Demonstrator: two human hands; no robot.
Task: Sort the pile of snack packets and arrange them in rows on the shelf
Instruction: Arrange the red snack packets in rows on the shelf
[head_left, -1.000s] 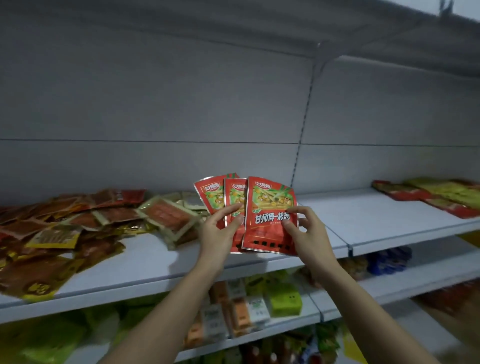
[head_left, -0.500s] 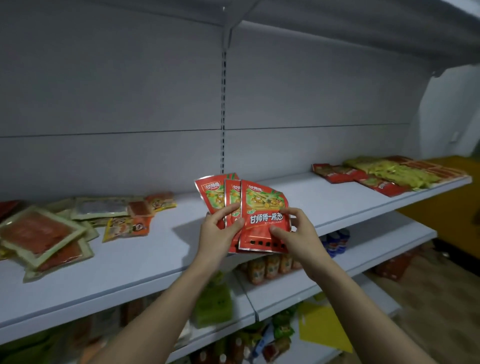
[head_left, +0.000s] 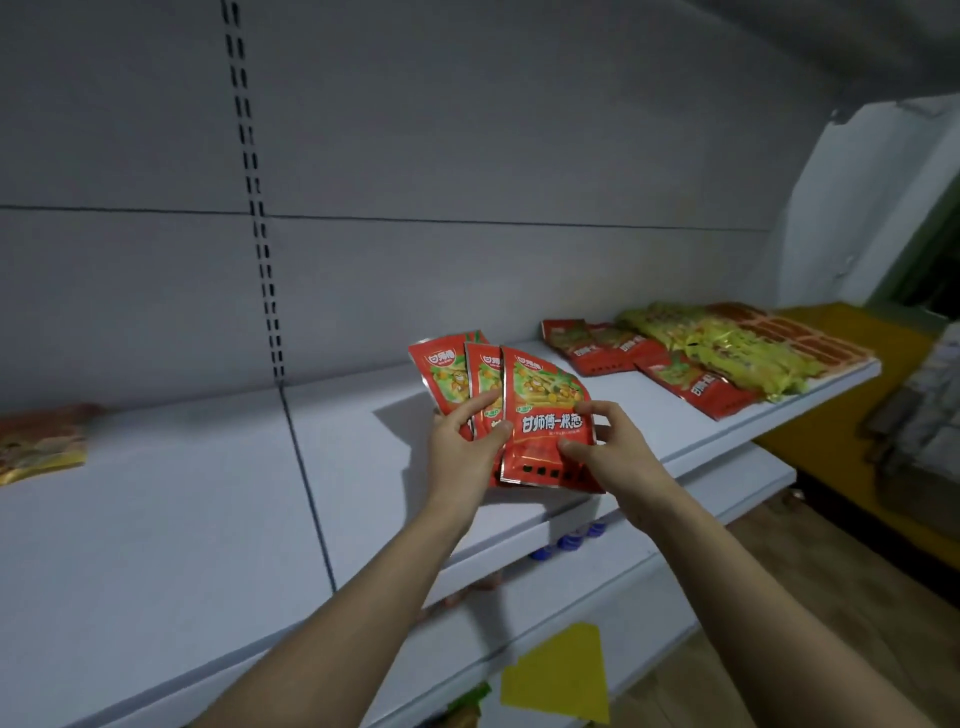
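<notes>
Packets (head_left: 540, 415) fanned upright, pinched by left hand (head_left: 462, 441) and right hand (head_left: 608, 447) above the shelf (head_left: 363, 467) — matching red row (head_left: 649, 364) lies up-right, right hand nearer.

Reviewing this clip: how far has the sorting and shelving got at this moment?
Done: rows of red packets, yellow packets and brown packets already lie on the shelf at the right end. In hand: the left hand and right hand hold a fan of matching red packets, not yet laid down. Left: loose packets at the far left edge await sorting.
</notes>
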